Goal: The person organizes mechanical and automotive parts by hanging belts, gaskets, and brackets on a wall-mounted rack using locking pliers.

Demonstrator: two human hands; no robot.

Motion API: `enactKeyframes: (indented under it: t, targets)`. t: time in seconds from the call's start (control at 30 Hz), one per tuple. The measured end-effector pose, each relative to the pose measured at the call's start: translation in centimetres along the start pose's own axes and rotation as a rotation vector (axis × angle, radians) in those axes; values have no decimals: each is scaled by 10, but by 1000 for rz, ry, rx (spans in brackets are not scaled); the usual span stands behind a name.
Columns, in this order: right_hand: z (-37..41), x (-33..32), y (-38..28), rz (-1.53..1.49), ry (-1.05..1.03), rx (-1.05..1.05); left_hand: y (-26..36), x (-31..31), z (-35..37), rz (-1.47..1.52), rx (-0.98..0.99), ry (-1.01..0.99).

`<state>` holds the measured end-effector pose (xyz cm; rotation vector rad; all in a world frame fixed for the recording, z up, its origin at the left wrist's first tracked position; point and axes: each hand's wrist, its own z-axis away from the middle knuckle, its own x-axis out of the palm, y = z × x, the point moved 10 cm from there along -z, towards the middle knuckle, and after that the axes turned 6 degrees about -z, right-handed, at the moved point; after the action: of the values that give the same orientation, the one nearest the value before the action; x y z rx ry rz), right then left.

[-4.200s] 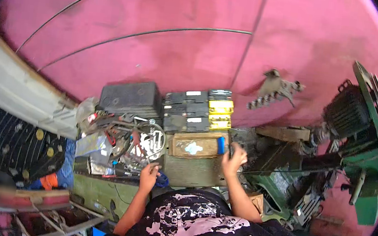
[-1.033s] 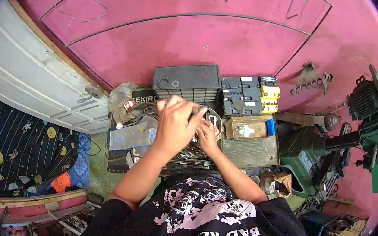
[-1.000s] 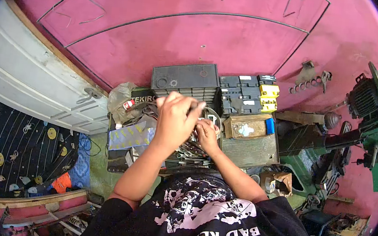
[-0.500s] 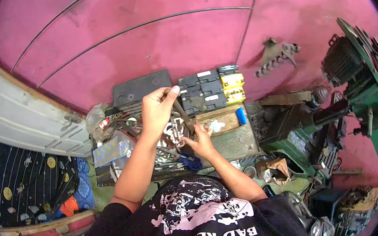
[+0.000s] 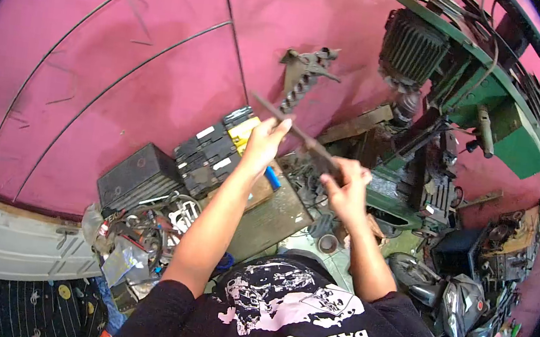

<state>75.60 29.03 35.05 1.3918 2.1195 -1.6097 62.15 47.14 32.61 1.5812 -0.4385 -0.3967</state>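
Both hands are holding a long dark bar (image 5: 306,139) up in the air, slanting above the near side of the drill press (image 5: 390,162) and the worktop (image 5: 270,225). The left hand (image 5: 264,146) is pinching it partway along, thumb against fingers, leaving the tip sticking out towards the pink wall (image 5: 182,59). The right hand (image 5: 349,194) is closing its fingers around the other end; the exact grip is blurred, so its fingertips are hard to read. The bar is looking like metal, probably stiff and fairly heavy for its width, hardly fragile, perhaps a bit slippery if oily. Gripping near both ends, as the right hand is doing at one, should be keeping it steadiest.
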Motion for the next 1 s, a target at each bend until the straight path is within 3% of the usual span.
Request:
enactKeyframes:
  t: [0.07,0.17,0.3,0.37,0.4,0.5,0.7,0.87,1.0]
  targets:
    - [-33,-58,-21,190,144,-102,22,41,-38,-39,58,-100]
    - [-88,-109,-37,378,195,-210,44,84,-94,-166,95,-182]
    - [-157,-123,-55,603,146,-348,10,53,-159,-222,282,300]
    - [-180,-115,-54,674,84,-362,-4,21,-154,-460,147,592]
    - [-189,-108,-51,699,53,-398,-11,14,-154,-540,35,621]
    - [-213,-83,-52,826,-69,-404,-58,26,-191,-139,102,380]
    - [-235,-26,-81,1120,-238,-519,-32,37,-186,-286,54,412]
    - [-245,-69,-122,1031,-137,-422,-20,34,-190,-458,147,481]
    - [-260,-74,-140,1005,-137,-432,4,29,-175,-414,207,569]
